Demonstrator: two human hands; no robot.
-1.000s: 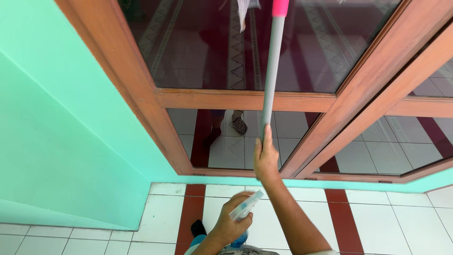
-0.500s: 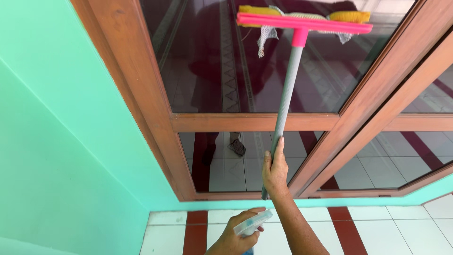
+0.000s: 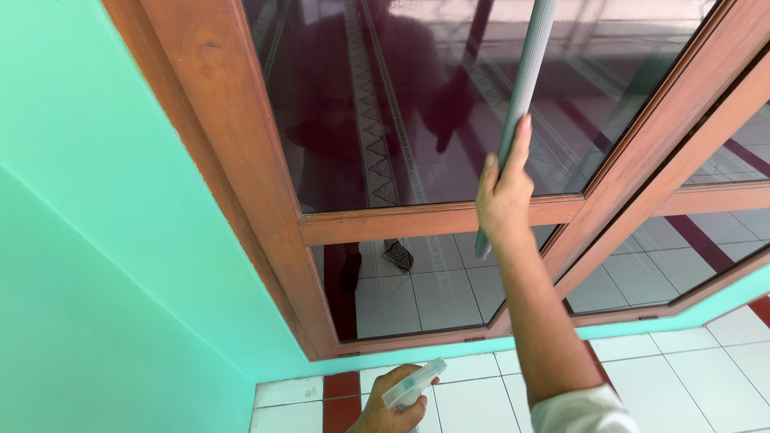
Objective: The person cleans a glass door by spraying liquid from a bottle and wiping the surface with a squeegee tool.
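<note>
While your right hand (image 3: 504, 192) grips the grey pole (image 3: 521, 96) against the wooden window frame (image 3: 433, 220), its head is out of view. Below that frame, your left hand (image 3: 393, 410) clasps a spray bottle (image 3: 413, 385).

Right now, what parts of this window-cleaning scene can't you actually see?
Head view only:
- The grey pole: its top end is cut off by the upper edge.
- The spray bottle: its body is hidden by the left hand and the bottom edge.
- The person reflected in the glass pane: too dark for detail.

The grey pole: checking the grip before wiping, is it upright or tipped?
Nearly upright, tipped slightly right at top: grey pole rises against the glass from the right hand.
</note>
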